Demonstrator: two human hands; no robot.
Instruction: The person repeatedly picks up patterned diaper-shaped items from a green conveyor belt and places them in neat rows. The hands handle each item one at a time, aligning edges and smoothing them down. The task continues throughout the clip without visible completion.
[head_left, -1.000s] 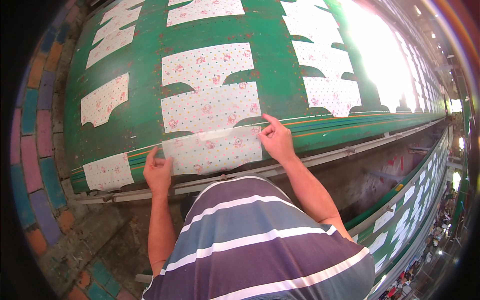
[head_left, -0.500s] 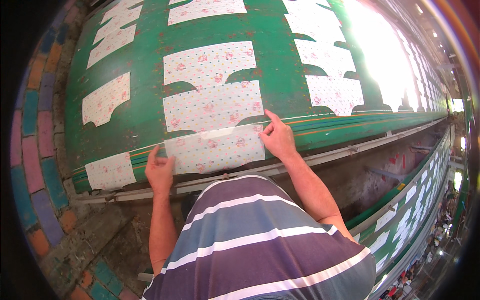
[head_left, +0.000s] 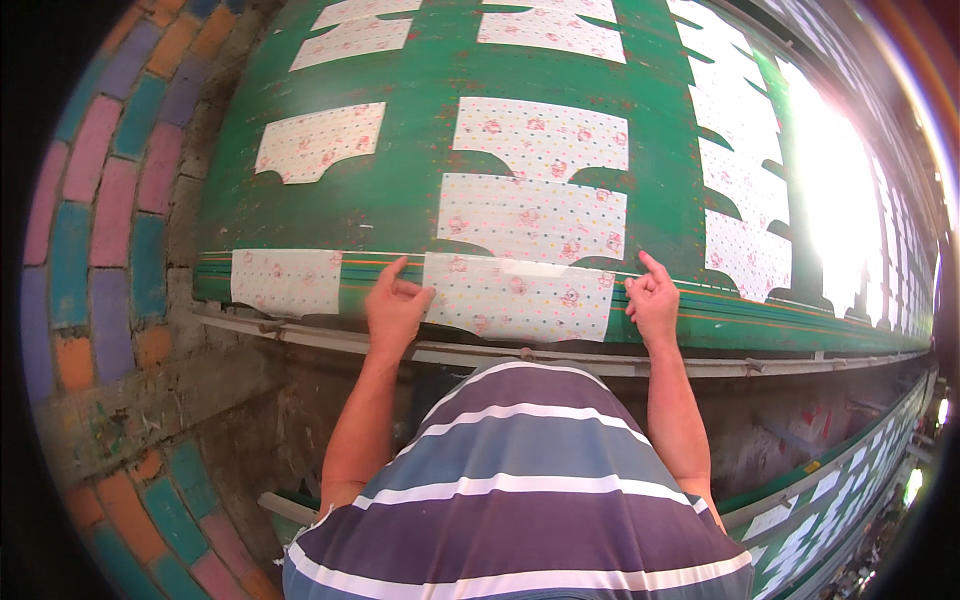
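Draped over the near edge of a long green table (head_left: 420, 200) is a white cut fabric piece (head_left: 520, 305) printed with coloured dots and pink figures. My left hand (head_left: 398, 306) is at its left side, index finger stretched out and thumb against the border. Just off its right side, my right hand (head_left: 654, 300) points its index finger up, with the other fingers loosely bent. Neither hand grips anything that I can see. Directly beyond lies a matching fabric piece (head_left: 535, 215), its lower edge meeting the near one.
Another fabric piece (head_left: 286, 282) hangs over the edge at left, and several more lie in rows. A rail (head_left: 470, 356) runs below the table edge. Coloured brickwork (head_left: 100, 230) stands at left. Glare whitens the far right. A second green table (head_left: 800, 490) is at lower right.
The view has swung left, so the table and fabric appear further right. My right hand has drawn slightly away from the fabric's right edge; my left hand stays by the left edge.
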